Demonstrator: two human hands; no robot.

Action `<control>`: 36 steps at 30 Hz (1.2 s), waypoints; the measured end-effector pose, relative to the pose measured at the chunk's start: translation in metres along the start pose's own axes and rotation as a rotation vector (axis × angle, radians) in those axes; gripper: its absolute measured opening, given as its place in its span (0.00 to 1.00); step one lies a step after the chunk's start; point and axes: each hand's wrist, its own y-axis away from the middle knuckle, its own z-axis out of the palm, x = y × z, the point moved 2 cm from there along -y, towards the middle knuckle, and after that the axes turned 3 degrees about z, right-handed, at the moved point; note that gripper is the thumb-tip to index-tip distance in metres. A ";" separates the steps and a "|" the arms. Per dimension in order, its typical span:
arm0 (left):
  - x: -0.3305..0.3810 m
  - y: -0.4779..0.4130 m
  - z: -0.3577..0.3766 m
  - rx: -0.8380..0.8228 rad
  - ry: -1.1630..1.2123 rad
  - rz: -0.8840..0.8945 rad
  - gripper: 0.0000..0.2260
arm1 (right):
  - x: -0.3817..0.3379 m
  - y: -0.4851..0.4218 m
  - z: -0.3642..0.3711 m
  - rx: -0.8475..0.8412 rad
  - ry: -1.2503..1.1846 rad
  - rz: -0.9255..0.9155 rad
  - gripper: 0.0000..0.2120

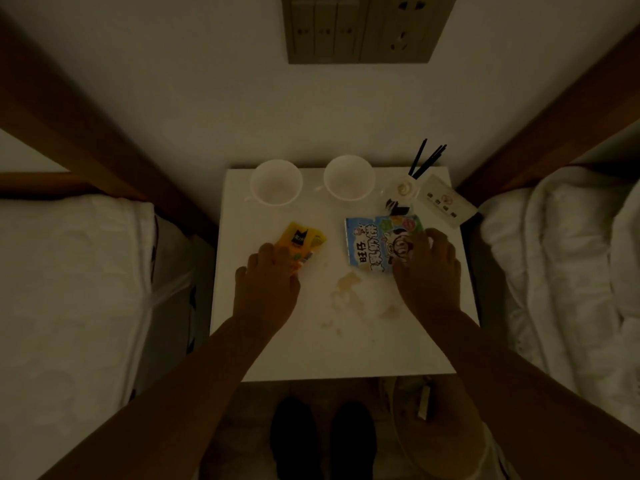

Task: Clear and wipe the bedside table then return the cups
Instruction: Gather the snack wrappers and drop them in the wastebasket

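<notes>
Two white cups stand at the back of the white bedside table (346,358): the left cup (276,182) and the right cup (349,177). A yellow snack packet (302,239) lies left of centre, and my left hand (268,285) rests on its near end with fingers curled over it. A blue and white snack bag (375,242) lies right of centre; my right hand (427,271) presses on its near right corner. Brown spill stains (349,284) mark the tabletop between my hands.
A small glass holder with dark sticks (403,190) and a white card (445,199) sit at the table's back right corner. Beds with white bedding flank the table on the left (69,271) and right (571,254). A switch and socket panel (363,27) is on the wall. My shoes (322,441) are below the table edge.
</notes>
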 end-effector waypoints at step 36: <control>0.059 0.040 -0.024 -0.064 0.990 -0.388 0.07 | 0.028 0.073 -0.047 -0.429 -1.292 0.551 0.09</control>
